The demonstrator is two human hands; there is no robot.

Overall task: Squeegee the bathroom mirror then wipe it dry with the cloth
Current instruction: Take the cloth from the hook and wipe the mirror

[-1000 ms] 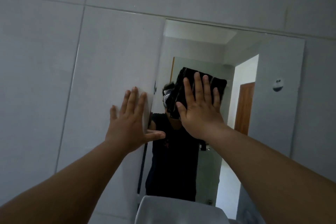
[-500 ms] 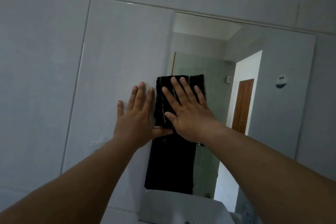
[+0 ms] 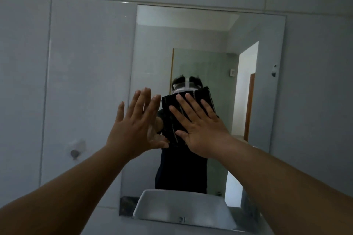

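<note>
The frameless bathroom mirror (image 3: 257,120) hangs on the grey tiled wall and fills the middle of the head view. My right hand (image 3: 202,128) lies flat with straight, spread fingers and presses a folded black cloth (image 3: 172,118) against the glass near the mirror's centre. My left hand (image 3: 135,126) is flat too, fingers straight and pointing up, held at the mirror's left part just beside the cloth; its thumb points toward the cloth. No squeegee shows. The glass reflects a person in dark clothes behind the cloth.
A white basin (image 3: 179,206) shows in reflection along the mirror's bottom edge. A small round wall hook (image 3: 74,153) shows at lower left, and a small hook (image 3: 274,71) at the mirror's right. The reflection shows a doorway and a green glass panel behind.
My right hand has slid the cloth to the right across the glass, away from the left edge. The left hand went from the wall tile onto the mirror. My view shifted to face the mirror.
</note>
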